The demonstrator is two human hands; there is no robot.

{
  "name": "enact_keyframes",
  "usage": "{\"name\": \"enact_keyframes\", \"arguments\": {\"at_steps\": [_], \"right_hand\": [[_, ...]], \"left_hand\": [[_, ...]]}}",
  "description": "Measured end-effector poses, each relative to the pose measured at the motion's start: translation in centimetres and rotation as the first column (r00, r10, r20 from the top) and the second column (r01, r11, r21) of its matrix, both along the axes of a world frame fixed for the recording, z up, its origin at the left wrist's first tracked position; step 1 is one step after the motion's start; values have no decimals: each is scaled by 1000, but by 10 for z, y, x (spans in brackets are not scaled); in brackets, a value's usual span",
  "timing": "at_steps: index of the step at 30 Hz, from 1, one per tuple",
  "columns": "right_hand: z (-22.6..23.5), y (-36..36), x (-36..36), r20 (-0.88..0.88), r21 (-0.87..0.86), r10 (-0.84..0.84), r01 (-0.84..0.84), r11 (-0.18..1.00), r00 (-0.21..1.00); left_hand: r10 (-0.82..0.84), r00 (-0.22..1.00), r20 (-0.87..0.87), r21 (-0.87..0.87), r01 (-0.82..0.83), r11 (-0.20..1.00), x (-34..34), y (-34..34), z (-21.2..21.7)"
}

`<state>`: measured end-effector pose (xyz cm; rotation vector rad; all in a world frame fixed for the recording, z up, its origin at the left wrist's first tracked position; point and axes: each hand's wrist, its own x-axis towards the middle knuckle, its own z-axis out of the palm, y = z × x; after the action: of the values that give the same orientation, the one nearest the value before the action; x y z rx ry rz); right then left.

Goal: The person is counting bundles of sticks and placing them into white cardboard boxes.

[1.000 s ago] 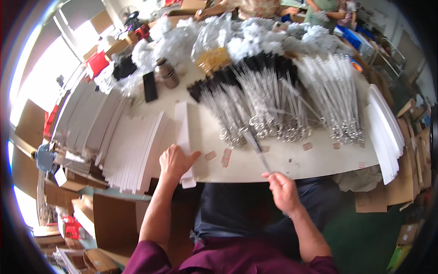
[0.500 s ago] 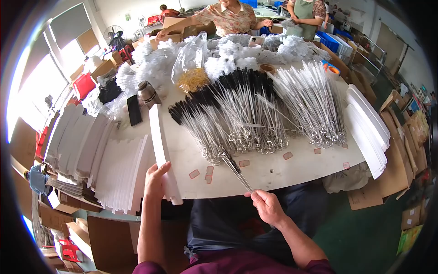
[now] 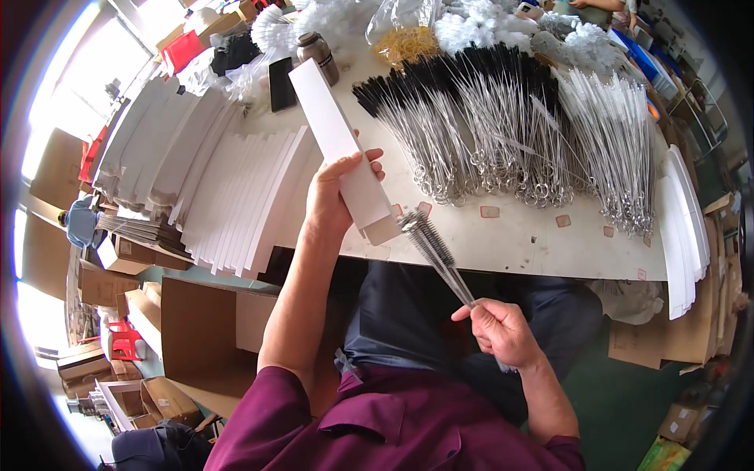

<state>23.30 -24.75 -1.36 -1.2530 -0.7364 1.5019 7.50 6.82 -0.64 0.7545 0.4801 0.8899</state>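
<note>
My left hand (image 3: pixel 334 188) is wrapped round a long, narrow white box (image 3: pixel 330 114), which slants over the table with its lower end toward me. A flap (image 3: pixel 382 231) stands out at that lower end. My right hand (image 3: pixel 501 328) grips a small bunch of thin wire-handled brushes (image 3: pixel 430 245) by their handles. Their dark bristle heads point up and left, close beside the box's lower end; whether they touch it I cannot tell. Beyond my hands lies a wide pile of black-bristled brushes (image 3: pixel 503 125) with looped wire ends toward me. White-bristled brushes (image 3: pixel 613 149) lie to its right.
Rows of white boxes (image 3: pixel 236 200) fill the table's left side, and more white strips (image 3: pixel 682 235) lie at its right edge. A phone (image 3: pixel 281 85), a flask (image 3: pixel 318 55) and yellow rubber bands (image 3: pixel 404 45) are farther back. An open carton (image 3: pixel 196 330) stands below left.
The view has tipped downward. My left hand has raised the white box and moved it rightward, its lower end now facing the brushes. The brush heads have come up beside that end.
</note>
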Motion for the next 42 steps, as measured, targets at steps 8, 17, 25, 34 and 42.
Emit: {"name": "enact_keyframes", "arguments": {"at_steps": [8, 17, 25, 34, 42], "right_hand": [[-9, 9, -4, -110, -149, 105, -121, 981, 988], [-12, 17, 7, -260, -239, 109, -173, 955, 959], [-12, 23, 14, -257, -274, 147, -218, 937, 955], [-10, 25, 15, -202, -275, 143, -197, 941, 969], [-11, 5, 27, -178, -146, 175, -202, 968, 968]], "left_hand": [[54, 998, 17, -99, -52, 994, 4, -20, 17], [84, 995, 47, -163, -75, 984, -1, -21, 14], [48, 996, -70, -217, -62, 974, 3, -40, 5], [50, 993, -106, -214, -72, 974, 4, -36, -5], [143, 965, -220, -34, -155, 987, -19, -20, -11]]}}
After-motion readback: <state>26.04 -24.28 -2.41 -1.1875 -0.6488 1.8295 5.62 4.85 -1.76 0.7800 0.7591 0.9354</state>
